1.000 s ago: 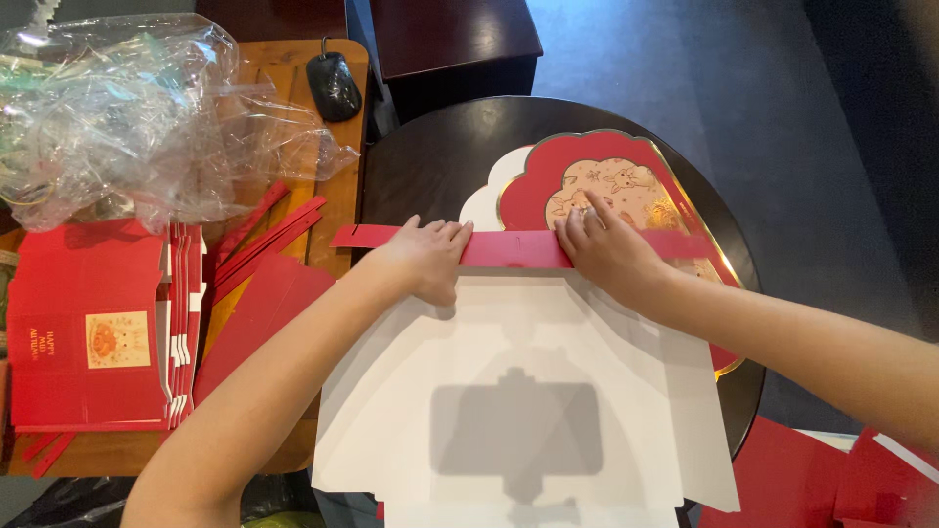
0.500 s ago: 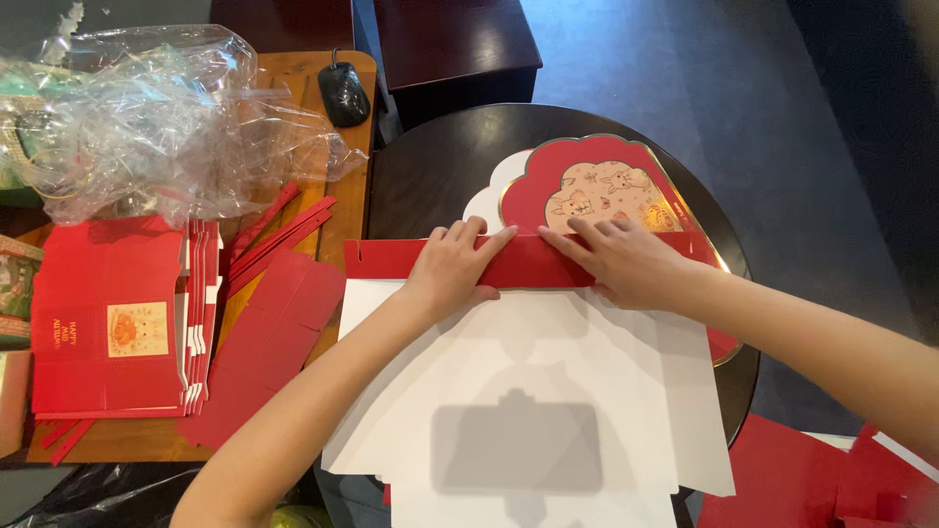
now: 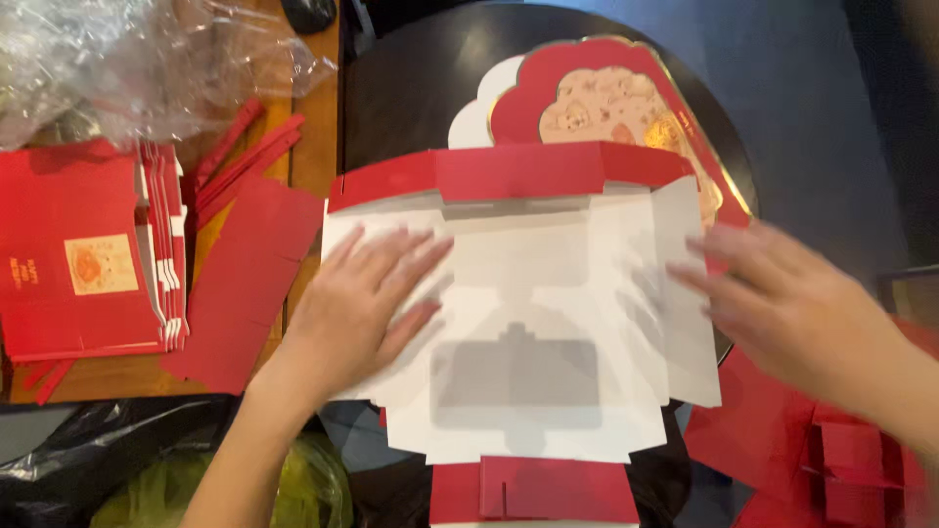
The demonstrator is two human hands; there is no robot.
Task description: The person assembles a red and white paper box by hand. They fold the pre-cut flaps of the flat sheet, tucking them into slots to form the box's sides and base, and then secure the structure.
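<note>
Far left: crumpled clear plastic wrapping on the wooden counter, with a stack of flat red card boxes and loose red card strips beside it, apparently kept within reach.

Centre: large unfolded card box blank, white inside with red edges, spread across the round dark counter, white face up, red fold flap at the far edge, scalloped red-and-gold panel beyond it. Left hand flat on the blank's left part, fingers spread, gripping nothing; probably pinning the sheet.

Right: right hand blurred, open-fingered, at the blank's right edge, empty; contact unclear.

Compared with half a second earlier: both hands then at the far red flap; now drawn nearer and apart, flap standing raised.
</note>
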